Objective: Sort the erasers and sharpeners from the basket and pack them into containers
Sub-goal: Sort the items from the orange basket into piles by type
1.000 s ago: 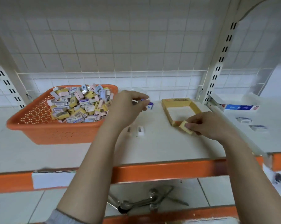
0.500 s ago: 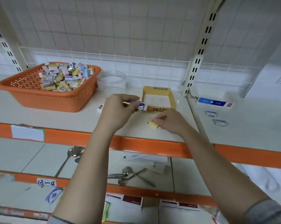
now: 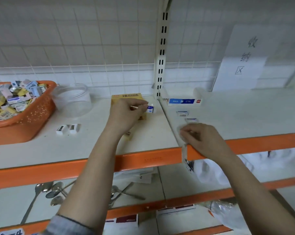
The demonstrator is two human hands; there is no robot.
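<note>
The orange basket (image 3: 29, 122) at the left holds several wrapped erasers and sharpeners. My left hand (image 3: 124, 116) pinches a small white-and-blue eraser (image 3: 150, 109) in front of the yellow 2B box (image 3: 126, 96). A yellow eraser (image 3: 129, 135) lies on the shelf beside my left wrist. My right hand (image 3: 201, 138) is at the shelf's front edge, fingers curled, pinching what looks like a scrap of clear wrapper (image 3: 181, 131). Two white sharpeners (image 3: 68, 129) lie next to the basket. Two wrapped erasers (image 3: 182, 113) lie on the right shelf.
A clear round container (image 3: 72, 100) stands between basket and yellow box. A white-and-blue open box (image 3: 182, 99) sits right of the shelf upright (image 3: 160, 65). An orange rail (image 3: 143, 160) edges the shelf. Spoons (image 3: 55, 192) and papers lie on the lower shelf.
My right hand let go of the yellow eraser, which now lies on the shelf, and moved right to the front edge. My left hand still pinches the white-and-blue eraser. The view shifted right.
</note>
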